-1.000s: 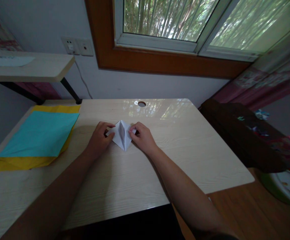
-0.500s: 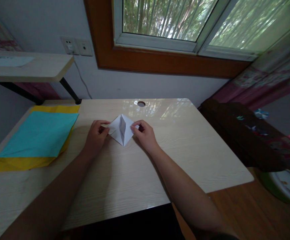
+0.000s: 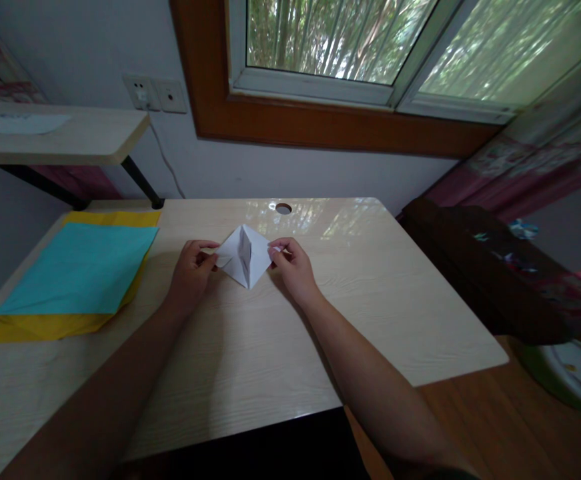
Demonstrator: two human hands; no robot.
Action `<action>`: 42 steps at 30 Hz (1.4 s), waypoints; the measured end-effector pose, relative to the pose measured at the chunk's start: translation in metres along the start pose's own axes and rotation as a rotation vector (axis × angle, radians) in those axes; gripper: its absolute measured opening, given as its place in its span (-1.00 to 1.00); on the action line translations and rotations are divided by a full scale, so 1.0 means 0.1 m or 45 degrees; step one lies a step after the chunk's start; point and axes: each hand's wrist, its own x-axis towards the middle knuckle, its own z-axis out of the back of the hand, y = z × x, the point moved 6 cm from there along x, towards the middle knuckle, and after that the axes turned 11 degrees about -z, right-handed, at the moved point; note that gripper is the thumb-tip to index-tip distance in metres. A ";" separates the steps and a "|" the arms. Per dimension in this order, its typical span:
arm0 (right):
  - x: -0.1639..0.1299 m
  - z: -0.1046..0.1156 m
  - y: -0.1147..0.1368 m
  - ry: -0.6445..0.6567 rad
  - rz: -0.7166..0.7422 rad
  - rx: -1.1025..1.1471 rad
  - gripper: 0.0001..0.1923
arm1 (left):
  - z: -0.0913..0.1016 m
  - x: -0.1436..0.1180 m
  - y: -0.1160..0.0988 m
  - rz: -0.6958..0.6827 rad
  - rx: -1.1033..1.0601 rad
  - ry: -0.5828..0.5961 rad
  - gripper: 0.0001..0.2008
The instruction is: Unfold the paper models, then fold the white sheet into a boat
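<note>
A small white folded paper point(image 3: 245, 255), diamond-shaped with a raised centre crease, is held just above the light wooden table point(image 3: 370, 300). My left hand point(image 3: 192, 272) pinches its left corner between thumb and fingers. My right hand point(image 3: 293, 265) pinches its right corner. Both forearms stretch in from the near edge of the table.
A turquoise sheet point(image 3: 80, 267) lies on a yellow sheet point(image 3: 35, 325) at the table's left. A cable hole point(image 3: 283, 209) sits near the far edge. A shelf point(image 3: 70, 137) juts out at upper left, a dark cluttered surface point(image 3: 495, 267) stands to the right, and a window is beyond.
The white paper has been lifted and spread slightly wider. Both hands slid outward from its middle to its left and right corners.
</note>
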 end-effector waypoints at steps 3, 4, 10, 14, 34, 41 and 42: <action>0.00 -0.01 0.02 0.005 -0.015 0.051 -0.78 | 0.00 0.00 0.00 0.020 0.011 0.009 -0.80; -0.01 -0.01 0.03 0.010 -0.019 0.063 -0.78 | 0.00 0.00 0.00 0.024 0.006 0.011 -0.80; -0.01 -0.02 0.04 0.005 -0.043 0.040 -0.75 | 0.00 0.01 -0.03 0.002 -0.003 -0.001 -0.82; 0.00 -0.02 0.02 -0.003 -0.026 0.018 -0.75 | 0.00 0.00 -0.03 0.007 0.014 -0.004 -0.82; -0.11 -0.13 0.11 0.202 0.145 -0.178 -0.69 | -0.07 -0.06 -0.38 -0.387 0.168 0.127 -0.85; -0.20 -0.29 0.21 0.502 0.362 -0.430 -0.66 | -0.17 -0.10 -0.40 -0.526 0.047 0.264 -0.79; -0.22 -0.30 0.22 0.537 0.397 -0.459 -0.68 | -0.19 -0.11 -0.38 -0.518 0.005 0.294 -0.77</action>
